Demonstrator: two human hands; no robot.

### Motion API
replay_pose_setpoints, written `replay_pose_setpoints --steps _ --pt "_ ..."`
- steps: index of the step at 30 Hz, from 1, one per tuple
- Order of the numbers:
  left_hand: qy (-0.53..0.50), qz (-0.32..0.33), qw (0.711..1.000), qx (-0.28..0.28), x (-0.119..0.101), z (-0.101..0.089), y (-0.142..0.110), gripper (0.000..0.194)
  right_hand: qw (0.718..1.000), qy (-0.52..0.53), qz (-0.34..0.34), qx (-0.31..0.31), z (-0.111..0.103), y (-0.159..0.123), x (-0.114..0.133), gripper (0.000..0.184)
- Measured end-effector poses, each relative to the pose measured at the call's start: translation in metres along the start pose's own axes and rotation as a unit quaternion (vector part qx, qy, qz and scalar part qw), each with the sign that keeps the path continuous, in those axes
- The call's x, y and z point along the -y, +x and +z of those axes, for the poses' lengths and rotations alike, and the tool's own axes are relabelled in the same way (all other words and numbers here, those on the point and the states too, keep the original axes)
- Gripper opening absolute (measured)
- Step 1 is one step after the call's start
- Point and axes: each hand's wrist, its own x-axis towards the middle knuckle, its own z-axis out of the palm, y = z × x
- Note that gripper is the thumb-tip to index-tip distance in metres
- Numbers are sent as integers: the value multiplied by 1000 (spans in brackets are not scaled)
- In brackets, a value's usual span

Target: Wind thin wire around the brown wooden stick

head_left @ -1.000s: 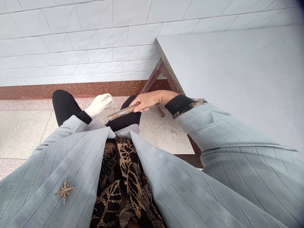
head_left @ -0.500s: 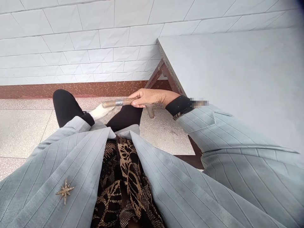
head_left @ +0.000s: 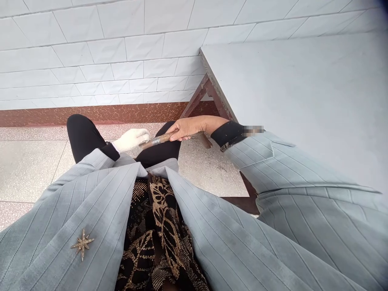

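Observation:
My right hand (head_left: 188,127) is bare and closed around a brown wooden stick (head_left: 165,138) bound with silvery wire. The stick slants down to the left. Beyond my wrist, a short brown wooden end (head_left: 206,140) shows below the forearm; my hand hides whether it joins the stick. My left hand (head_left: 131,139), in a white glove, is closed with its fingers curled beside the stick's wire-bound end. What its fingertips hold, if anything, is hidden.
A pale grey tabletop (head_left: 297,89) on reddish-brown legs (head_left: 195,97) stands to my right. White wall tiles (head_left: 121,24) rise ahead above a brown skirting band (head_left: 91,114). My knees in black trousers (head_left: 81,135) are below my hands, over the speckled floor (head_left: 33,161).
The stick's left end has dropped and shifted right, so it now slants. My gloved left hand has come up from beneath it, fingers curled. The short wooden end has swung right.

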Motion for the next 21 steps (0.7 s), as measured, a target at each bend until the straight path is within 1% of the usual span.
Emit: replay_pose_setpoints --steps 2,4,8,10,13,14,16,19,21 --pt "-37 -3 999 -6 -1 -2 -1 28 999 11 -20 33 0 -2 1 48" --pt "-100 -14 995 -4 0 -2 -1 27 998 27 -36 45 0 -4 2 49" --pt "-226 -35 973 30 6 0 -1 31 995 54 -64 60 0 -6 3 48" --pt "-254 -41 966 41 11 1 0 35 992 64 -82 72 0 -6 2 49" --pt "-280 -36 959 29 17 3 0 39 988 77 -117 71 0 -7 2 49" --pt "-291 -31 956 23 18 5 0 39 986 83 -129 58 0 -7 2 48" --pt "-320 -24 947 14 20 7 -1 40 983 102 -150 9 1 -7 4 43" --pt "-345 -32 938 10 18 10 -2 42 969 154 -154 -113 3 -7 9 38" --pt "-324 -37 945 9 15 10 -2 41 956 184 -130 -188 5 -6 12 37"
